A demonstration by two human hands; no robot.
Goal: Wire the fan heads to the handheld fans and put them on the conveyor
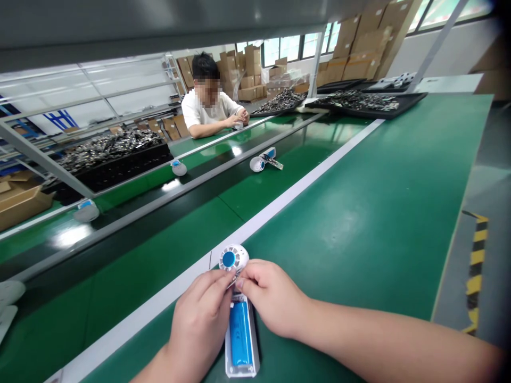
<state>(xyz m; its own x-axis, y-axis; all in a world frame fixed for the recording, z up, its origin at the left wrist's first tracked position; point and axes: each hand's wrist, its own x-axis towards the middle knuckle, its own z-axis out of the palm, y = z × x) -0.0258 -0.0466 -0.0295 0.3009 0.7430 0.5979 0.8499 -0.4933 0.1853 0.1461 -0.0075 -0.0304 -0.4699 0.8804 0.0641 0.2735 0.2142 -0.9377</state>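
Observation:
A white handheld device housing (228, 360) lies along the near edge of the green table, with a blue battery (240, 332) in its long handle. Its round head (234, 257) carries a blue disc framed by small openings. My left hand (203, 314) is closed around the housing's left side near the neck, fingertips just below the head. From the right, my right hand (269, 295) pinches at the neck, thumb against forefinger. Something thin and light-coloured shows between the fingertips, too small to make out. Both hands hide most of the neck.
A conveyor belt (159, 244) runs beyond the white edge strip. On it lies a similar housing with a circuit board (273, 161). More white units (86, 211) lie farther left. Across the line sits a co-worker (213, 109). Black trays (367, 103) hold heaped parts; a shelf hangs overhead.

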